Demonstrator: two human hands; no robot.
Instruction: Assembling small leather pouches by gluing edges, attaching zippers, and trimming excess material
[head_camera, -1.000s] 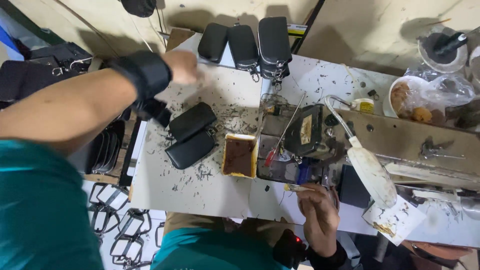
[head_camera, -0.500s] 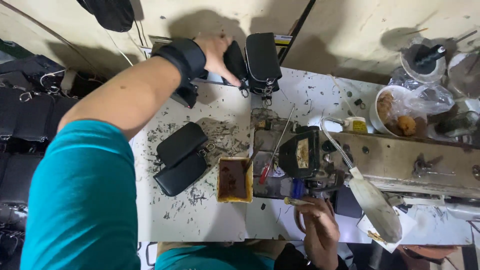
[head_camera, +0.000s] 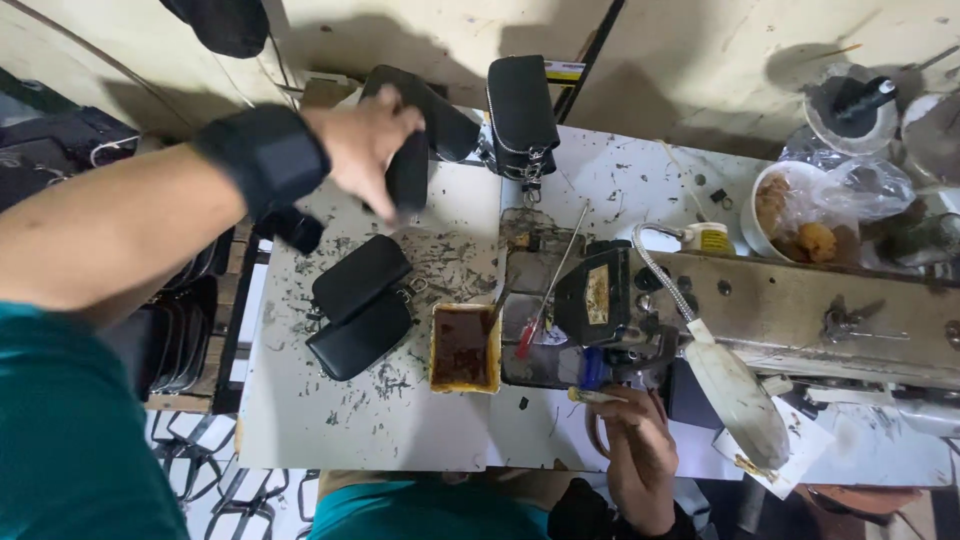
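My left hand (head_camera: 368, 148), with a black band on the wrist, is closed on a black leather pouch (head_camera: 410, 180) at the back of the white worktable (head_camera: 340, 430). Two more black pouches stand behind it, one (head_camera: 445, 120) leaning and one (head_camera: 520, 105) upright with a metal clasp. Two flat black pouches (head_camera: 360, 275) (head_camera: 360, 335) lie side by side below my left hand. My right hand (head_camera: 632, 460) is at the table's near edge, its fingers closed on a small yellow-handled tool (head_camera: 590, 396) beside the machine.
A small tray of brown glue (head_camera: 465, 347) sits mid-table, with a red-handled screwdriver (head_camera: 538, 312) to its right. A beige machine (head_camera: 800, 310) fills the right side. A bowl in a plastic bag (head_camera: 800, 215) stands behind it. Black scraps litter the table.
My left hand reached to the back row of pouches, closed on one, and has drawn it down toward me. My right hand stayed by the machine.
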